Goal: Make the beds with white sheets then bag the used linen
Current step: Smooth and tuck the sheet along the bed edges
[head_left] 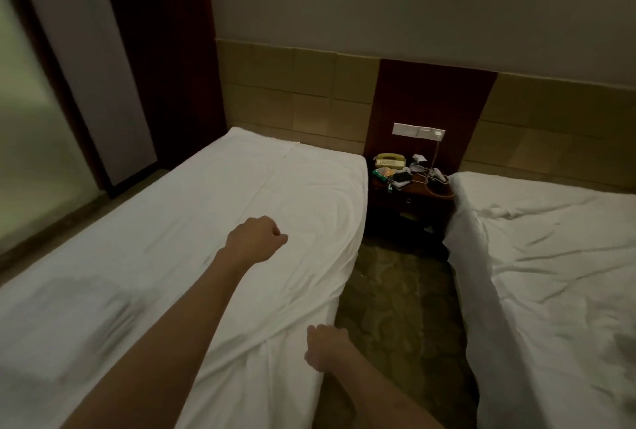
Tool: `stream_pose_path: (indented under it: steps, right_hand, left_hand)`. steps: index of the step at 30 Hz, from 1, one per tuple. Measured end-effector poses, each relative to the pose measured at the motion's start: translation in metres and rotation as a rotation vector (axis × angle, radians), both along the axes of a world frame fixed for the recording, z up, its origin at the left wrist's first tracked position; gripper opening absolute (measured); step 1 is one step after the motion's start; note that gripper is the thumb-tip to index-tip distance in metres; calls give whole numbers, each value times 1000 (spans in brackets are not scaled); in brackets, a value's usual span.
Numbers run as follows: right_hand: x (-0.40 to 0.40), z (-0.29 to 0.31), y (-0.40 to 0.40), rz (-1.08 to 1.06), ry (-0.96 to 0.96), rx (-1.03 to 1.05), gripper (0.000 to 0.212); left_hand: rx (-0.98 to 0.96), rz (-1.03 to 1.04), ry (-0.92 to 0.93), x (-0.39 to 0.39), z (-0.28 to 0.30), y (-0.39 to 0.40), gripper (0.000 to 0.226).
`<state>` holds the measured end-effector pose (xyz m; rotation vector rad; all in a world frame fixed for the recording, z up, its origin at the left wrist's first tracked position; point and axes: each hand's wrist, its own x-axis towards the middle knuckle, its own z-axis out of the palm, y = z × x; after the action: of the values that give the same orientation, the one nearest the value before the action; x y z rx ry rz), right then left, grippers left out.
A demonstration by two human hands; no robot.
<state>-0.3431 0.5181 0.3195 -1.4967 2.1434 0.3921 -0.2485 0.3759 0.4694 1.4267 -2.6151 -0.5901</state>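
Observation:
The left bed (192,208) is covered by a white sheet (292,194), fairly smooth with soft creases near its right edge. My left hand (256,239) hovers over the middle of this sheet, its fingers curled into a loose fist that holds nothing. At the bed's right side, my right hand (325,347) curls round the hanging edge of the sheet, and folds in the cloth run toward it. The right bed (550,274) carries a more rumpled white sheet. No bag or used linen is in view.
A dark nightstand (413,194) stands between the beds with a telephone (387,160), cables and small items. A patterned carpet aisle (399,308) runs between the beds. Padded headboard panels (292,98) line the wall. Dark curtains (103,84) hang at the left.

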Motion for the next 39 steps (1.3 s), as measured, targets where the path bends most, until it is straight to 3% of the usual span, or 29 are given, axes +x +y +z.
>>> stream_pose_path:
  steps: [4,11,22,33,39]
  right_hand:
    - [-42,17,-3,65,-16,-38,48]
    - [-74,46,-60,195,-31,-190,41]
    - [-93,78,-175,298,-62,-430,35]
    - [-122,-30,-228,437,-103,-41,38]
    - [-144,-74,-274,657,-123,119,40]
  left_hand:
    - [45,73,10,-25,-16,18,26]
    - [172,200,-132,-37,-85,25,38]
    - [376,274,-250,-44,-157,-34,42]
    - [236,505,-14,-62,-105,-155,34]
    - [312,728,46,-76,-135,-173,33]
